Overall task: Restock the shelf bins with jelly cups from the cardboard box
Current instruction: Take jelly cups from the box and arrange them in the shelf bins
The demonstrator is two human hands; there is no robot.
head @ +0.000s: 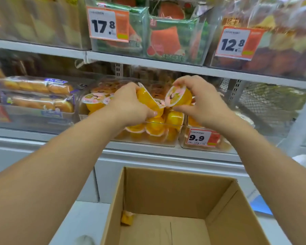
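Both hands are raised over a clear shelf bin [148, 133] on the middle shelf, each gripping yellow jelly cups. The left hand [129, 103] has its fingers curled round a tilted jelly cup [146, 97], with the thumb pressed against another cup lower down; the foil lid of the gripped cup faces right. The right hand [201, 99] is arched, fingers bent down from above and thumb underneath, pinching a second jelly cup [177, 96] whose pink-and-white lid is tipped toward the left hand. The two held cups sit close together, nearly touching at their rims. Below them the bin is heaped with more jelly cups, and another cup with its lid up [94, 101] lies just left of the left hand. A price tag reading 9.9 [202, 137] hangs on the neighbouring bin to the right. The cardboard box [166, 191] stands open below the shelf, between the forearms, with one jelly cup [127, 218] left in its near-left corner.
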